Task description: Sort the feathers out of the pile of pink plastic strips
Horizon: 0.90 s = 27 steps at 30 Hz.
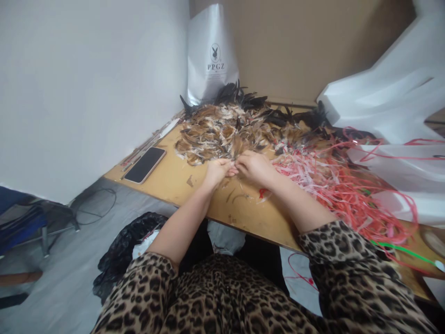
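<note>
Both my hands meet near the middle of the wooden table (208, 197). My left hand (219, 170) is pinched closed, its fingertips against those of my right hand. My right hand (254, 166) is closed too, with a tuft of brown feathers (238, 144) standing up from between the fingers of both hands. The feathers' lower ends are hidden by my fingers. Just beyond lies a wide heap of brown, cream and black feathers (205, 134). Right of my right hand spreads a tangled pile of red and pink ribbon strips (347, 195).
A phone (145, 164) lies at the table's left end. Behind the heap stands a white bag (212, 55) with printed letters. White plastic sheeting (378, 93) rises at the right. A black plastic bag (125, 250) sits on the floor below. A green strip (403, 248) crosses the right edge.
</note>
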Each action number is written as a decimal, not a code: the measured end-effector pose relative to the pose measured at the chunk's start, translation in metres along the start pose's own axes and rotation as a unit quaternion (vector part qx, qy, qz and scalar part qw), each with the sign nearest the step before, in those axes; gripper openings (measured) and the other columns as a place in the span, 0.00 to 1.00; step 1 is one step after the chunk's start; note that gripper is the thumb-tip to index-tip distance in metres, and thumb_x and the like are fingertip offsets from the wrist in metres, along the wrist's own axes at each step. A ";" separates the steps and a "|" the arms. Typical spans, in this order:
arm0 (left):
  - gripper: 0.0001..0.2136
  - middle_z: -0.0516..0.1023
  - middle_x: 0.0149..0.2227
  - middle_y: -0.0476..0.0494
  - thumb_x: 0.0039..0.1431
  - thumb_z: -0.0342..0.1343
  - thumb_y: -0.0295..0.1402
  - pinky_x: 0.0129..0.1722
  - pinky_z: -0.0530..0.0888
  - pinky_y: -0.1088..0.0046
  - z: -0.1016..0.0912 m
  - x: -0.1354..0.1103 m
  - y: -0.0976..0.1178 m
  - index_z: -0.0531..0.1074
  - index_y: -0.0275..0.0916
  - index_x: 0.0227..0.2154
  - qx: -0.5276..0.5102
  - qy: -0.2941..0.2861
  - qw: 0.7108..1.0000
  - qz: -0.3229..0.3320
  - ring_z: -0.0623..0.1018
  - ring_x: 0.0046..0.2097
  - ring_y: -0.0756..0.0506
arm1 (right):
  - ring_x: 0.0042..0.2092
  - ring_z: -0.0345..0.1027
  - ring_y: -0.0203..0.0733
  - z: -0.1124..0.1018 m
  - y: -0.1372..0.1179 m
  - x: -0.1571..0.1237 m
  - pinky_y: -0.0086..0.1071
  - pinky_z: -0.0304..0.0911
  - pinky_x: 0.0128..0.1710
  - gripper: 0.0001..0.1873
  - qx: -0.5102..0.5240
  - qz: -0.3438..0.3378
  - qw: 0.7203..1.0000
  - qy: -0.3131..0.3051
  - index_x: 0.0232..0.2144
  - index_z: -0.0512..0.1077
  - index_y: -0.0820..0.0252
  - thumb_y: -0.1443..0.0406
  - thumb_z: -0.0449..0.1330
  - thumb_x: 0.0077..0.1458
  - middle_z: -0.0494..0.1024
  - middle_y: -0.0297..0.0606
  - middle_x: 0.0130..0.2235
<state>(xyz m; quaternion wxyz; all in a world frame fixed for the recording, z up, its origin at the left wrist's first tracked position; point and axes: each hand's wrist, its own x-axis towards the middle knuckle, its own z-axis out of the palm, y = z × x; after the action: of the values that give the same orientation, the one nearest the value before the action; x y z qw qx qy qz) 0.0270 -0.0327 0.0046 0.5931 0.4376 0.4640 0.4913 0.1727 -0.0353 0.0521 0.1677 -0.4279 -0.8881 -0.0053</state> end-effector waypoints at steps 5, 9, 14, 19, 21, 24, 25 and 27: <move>0.05 0.71 0.17 0.48 0.50 0.53 0.26 0.22 0.69 0.81 -0.001 0.001 -0.013 0.72 0.31 0.23 0.173 -0.054 0.982 0.050 0.71 0.20 0.54 | 0.35 0.63 0.40 -0.008 -0.011 -0.001 0.30 0.50 0.30 0.14 -0.062 -0.028 0.997 -0.039 0.28 0.72 0.64 0.63 0.49 0.54 0.71 0.45 0.33; 0.06 0.72 0.18 0.47 0.49 0.54 0.27 0.23 0.69 0.81 -0.001 -0.004 -0.014 0.72 0.31 0.21 0.216 -0.152 0.960 0.091 0.72 0.21 0.54 | 0.32 0.64 0.37 -0.015 0.007 -0.001 0.28 0.53 0.31 0.11 0.066 -0.026 0.994 -0.081 0.25 0.72 0.64 0.64 0.53 0.50 0.72 0.40 0.30; 0.10 0.74 0.21 0.44 0.46 0.59 0.35 0.24 0.70 0.78 0.003 -0.013 -0.001 0.73 0.30 0.23 0.142 -0.205 0.967 0.054 0.73 0.22 0.53 | 0.29 0.65 0.35 -0.012 0.043 -0.004 0.28 0.58 0.31 0.13 0.360 0.012 0.923 -0.132 0.26 0.72 0.64 0.58 0.57 0.46 0.74 0.37 0.27; 0.13 0.74 0.21 0.45 0.43 0.61 0.38 0.22 0.67 0.81 0.003 -0.013 0.006 0.72 0.30 0.23 0.022 -0.141 0.989 0.033 0.72 0.21 0.55 | 0.31 0.65 0.37 0.000 0.044 0.000 0.30 0.59 0.33 0.14 0.441 0.033 0.896 -0.025 0.23 0.71 0.63 0.56 0.60 0.42 0.75 0.38 0.29; 0.12 0.74 0.21 0.47 0.42 0.62 0.37 0.22 0.66 0.83 0.002 -0.010 0.006 0.72 0.31 0.24 -0.024 -0.104 0.994 0.012 0.71 0.21 0.56 | 0.30 0.64 0.36 0.006 0.037 0.003 0.30 0.59 0.32 0.15 0.455 0.079 0.887 0.015 0.24 0.72 0.64 0.56 0.60 0.42 0.74 0.37 0.27; 0.12 0.74 0.22 0.47 0.42 0.62 0.35 0.22 0.65 0.84 0.000 -0.005 0.003 0.72 0.31 0.26 -0.069 -0.061 0.996 -0.018 0.71 0.22 0.57 | 0.28 0.63 0.35 0.016 0.027 0.006 0.30 0.59 0.31 0.15 0.458 0.123 0.879 0.053 0.25 0.72 0.65 0.57 0.60 0.41 0.74 0.36 0.25; 0.11 0.74 0.22 0.47 0.43 0.62 0.35 0.23 0.65 0.84 -0.001 -0.004 0.001 0.71 0.31 0.26 -0.078 -0.054 0.995 -0.021 0.71 0.22 0.57 | 0.27 0.63 0.34 0.019 0.024 0.007 0.29 0.59 0.31 0.14 0.445 0.123 0.884 0.069 0.24 0.72 0.65 0.57 0.60 0.42 0.73 0.36 0.25; 0.10 0.74 0.22 0.47 0.43 0.62 0.34 0.23 0.66 0.85 -0.002 -0.001 -0.002 0.71 0.31 0.26 -0.093 -0.048 0.994 -0.020 0.71 0.22 0.58 | 0.27 0.62 0.34 0.023 0.020 0.006 0.29 0.58 0.31 0.12 0.392 0.105 0.908 0.109 0.23 0.72 0.65 0.59 0.59 0.44 0.72 0.35 0.25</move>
<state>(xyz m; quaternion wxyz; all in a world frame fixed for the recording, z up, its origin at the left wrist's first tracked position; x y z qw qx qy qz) 0.0254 -0.0340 0.0026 0.6627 0.3939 0.3960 0.4989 0.1774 -0.0143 0.0292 0.4169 -0.4154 -0.7451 0.3140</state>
